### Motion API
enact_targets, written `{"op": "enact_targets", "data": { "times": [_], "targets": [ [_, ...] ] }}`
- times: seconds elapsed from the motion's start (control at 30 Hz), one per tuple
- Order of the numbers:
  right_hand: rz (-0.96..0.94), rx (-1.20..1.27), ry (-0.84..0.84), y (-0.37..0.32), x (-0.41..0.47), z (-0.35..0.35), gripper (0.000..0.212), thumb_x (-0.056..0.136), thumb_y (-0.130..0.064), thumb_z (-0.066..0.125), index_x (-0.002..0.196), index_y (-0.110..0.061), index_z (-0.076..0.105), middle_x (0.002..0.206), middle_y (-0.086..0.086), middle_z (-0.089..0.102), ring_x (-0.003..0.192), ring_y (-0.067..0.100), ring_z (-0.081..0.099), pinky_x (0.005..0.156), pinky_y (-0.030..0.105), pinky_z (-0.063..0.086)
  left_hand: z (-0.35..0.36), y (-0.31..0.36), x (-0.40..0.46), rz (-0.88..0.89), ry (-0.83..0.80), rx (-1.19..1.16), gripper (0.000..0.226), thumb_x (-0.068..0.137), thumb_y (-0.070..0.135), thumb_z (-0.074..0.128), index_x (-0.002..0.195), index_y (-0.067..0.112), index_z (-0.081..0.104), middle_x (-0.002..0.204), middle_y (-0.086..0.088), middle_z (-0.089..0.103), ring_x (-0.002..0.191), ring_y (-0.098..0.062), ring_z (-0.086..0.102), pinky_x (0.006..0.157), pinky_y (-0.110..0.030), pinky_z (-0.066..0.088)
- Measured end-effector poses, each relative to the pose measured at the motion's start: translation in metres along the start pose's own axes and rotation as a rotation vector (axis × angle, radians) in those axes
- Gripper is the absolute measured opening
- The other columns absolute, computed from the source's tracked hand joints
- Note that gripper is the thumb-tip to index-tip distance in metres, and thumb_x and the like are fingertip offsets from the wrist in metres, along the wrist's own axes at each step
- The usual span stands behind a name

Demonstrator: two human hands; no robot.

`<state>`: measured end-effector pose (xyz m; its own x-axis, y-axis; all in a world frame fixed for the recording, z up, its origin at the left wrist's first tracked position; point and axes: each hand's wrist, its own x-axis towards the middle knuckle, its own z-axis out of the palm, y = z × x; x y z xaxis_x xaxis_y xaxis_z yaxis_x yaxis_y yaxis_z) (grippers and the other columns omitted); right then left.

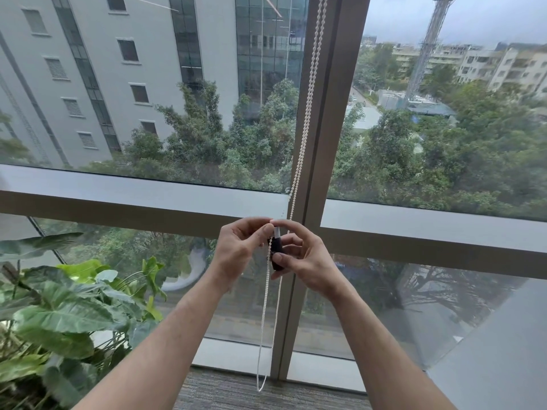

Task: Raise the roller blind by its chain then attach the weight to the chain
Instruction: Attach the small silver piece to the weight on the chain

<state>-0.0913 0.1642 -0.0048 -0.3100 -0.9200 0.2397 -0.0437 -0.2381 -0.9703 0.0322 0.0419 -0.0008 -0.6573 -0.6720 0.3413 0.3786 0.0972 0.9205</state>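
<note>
A white bead chain (pixel 307 99) hangs in two strands along the vertical window post and loops just above the carpet at the bottom. At the height of the horizontal window bar, a small black weight (pixel 276 251) with a pale top sits against the chain. My right hand (pixel 302 255) grips the weight between thumb and fingers. My left hand (pixel 241 248) pinches the chain at the top of the weight, fingertips touching those of the right hand. The blind itself is out of view above.
A large leafy plant (pixel 59 315) fills the lower left, close to my left forearm. Grey carpet (pixel 225 392) lies below the window. The window post (pixel 319 173) and horizontal bar (pixel 118 202) frame the glass in front.
</note>
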Motion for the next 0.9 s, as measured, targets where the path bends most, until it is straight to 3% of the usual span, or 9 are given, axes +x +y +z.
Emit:
{"op": "enact_targets", "data": {
  "times": [0.17,0.33,0.5,0.7,0.8,0.9],
  "targets": [
    [-0.005,0.059,0.01,0.0,-0.001,0.002,0.065,0.088,0.015,0.063,0.127,-0.036,0.064,0.094,0.01,0.068,0.082,0.024,0.07,0.064,0.046,0.063,0.0,0.0,0.001,-0.004,0.014,-0.01,0.02,0.08,0.02,0.077,0.097,0.009,0.078,0.088,-0.004,0.079,0.078,-0.013,0.072,0.072,-0.023,0.056],
    [-0.015,0.067,0.045,-0.002,-0.003,0.002,0.066,0.086,0.014,0.065,0.127,-0.037,0.063,0.092,0.008,0.071,0.081,0.024,0.07,0.062,0.044,0.063,-0.002,0.001,0.002,-0.011,0.019,0.016,0.02,0.078,0.019,0.078,0.096,0.009,0.078,0.09,-0.007,0.079,0.083,-0.018,0.072,0.076,-0.026,0.057],
    [-0.029,0.025,0.062,-0.004,-0.002,0.003,0.057,0.082,0.005,0.071,0.121,-0.037,0.067,0.09,0.005,0.074,0.08,0.022,0.072,0.058,0.039,0.062,-0.003,0.003,0.0,0.019,0.0,0.027,0.021,0.078,0.015,0.076,0.097,0.006,0.077,0.089,-0.005,0.079,0.083,-0.016,0.072,0.077,-0.024,0.057],
    [-0.03,-0.041,0.059,-0.004,0.0,-0.001,0.069,0.08,0.005,0.073,0.127,-0.044,0.06,0.096,0.006,0.076,0.081,0.02,0.072,0.056,0.036,0.06,-0.008,0.011,0.0,-0.002,-0.078,0.056,0.022,0.079,0.01,0.071,0.101,0.005,0.074,0.086,0.001,0.079,0.083,-0.011,0.072,0.078,-0.021,0.055],
    [-0.041,-0.051,0.075,-0.003,0.0,-0.002,0.064,0.081,0.006,0.074,0.126,-0.038,0.06,0.097,0.011,0.076,0.079,0.021,0.071,0.055,0.037,0.059,-0.013,0.014,0.001,-0.005,-0.122,0.069,0.024,0.084,-0.001,0.067,0.108,0.003,0.071,0.088,0.001,0.079,0.084,-0.009,0.073,0.078,-0.018,0.055],
    [-0.044,-0.073,0.113,-0.003,0.0,-0.001,0.046,0.082,0.004,0.074,0.118,-0.023,0.064,0.096,0.012,0.077,0.074,0.018,0.069,0.054,0.035,0.058,-0.013,0.017,0.002,-0.004,-0.133,0.077,0.029,0.087,-0.01,0.063,0.113,0.0,0.068,0.088,0.002,0.079,0.085,-0.008,0.074,0.078,-0.017,0.055]
  ]
}}
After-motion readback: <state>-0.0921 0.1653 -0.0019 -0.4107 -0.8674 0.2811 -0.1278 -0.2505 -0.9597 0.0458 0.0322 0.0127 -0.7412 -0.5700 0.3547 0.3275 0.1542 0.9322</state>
